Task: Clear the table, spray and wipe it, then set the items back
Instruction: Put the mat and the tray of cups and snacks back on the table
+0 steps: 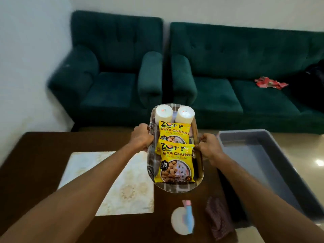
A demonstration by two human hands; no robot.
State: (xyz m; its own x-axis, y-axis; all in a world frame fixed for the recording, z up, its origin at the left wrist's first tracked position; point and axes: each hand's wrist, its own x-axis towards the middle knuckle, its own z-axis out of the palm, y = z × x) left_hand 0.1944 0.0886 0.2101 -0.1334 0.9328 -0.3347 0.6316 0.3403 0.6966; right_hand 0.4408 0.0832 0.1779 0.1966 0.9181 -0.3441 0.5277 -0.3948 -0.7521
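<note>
Lighting: dim, even indoor. Glare: bright spot on glossy beige floor (319, 162). Blur: soft throughout; frame edges bowed.

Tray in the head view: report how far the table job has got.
Done: nothing plainly; the grey tub looks empty. In hand: the left hand and right hand grip the tray, loaded with soya packets and white cups, above the table. Left: the placemat is on the table, and the spray bottle and cloth lie near its edge, so spraying, wiping and resetting seem yet to come.
</note>
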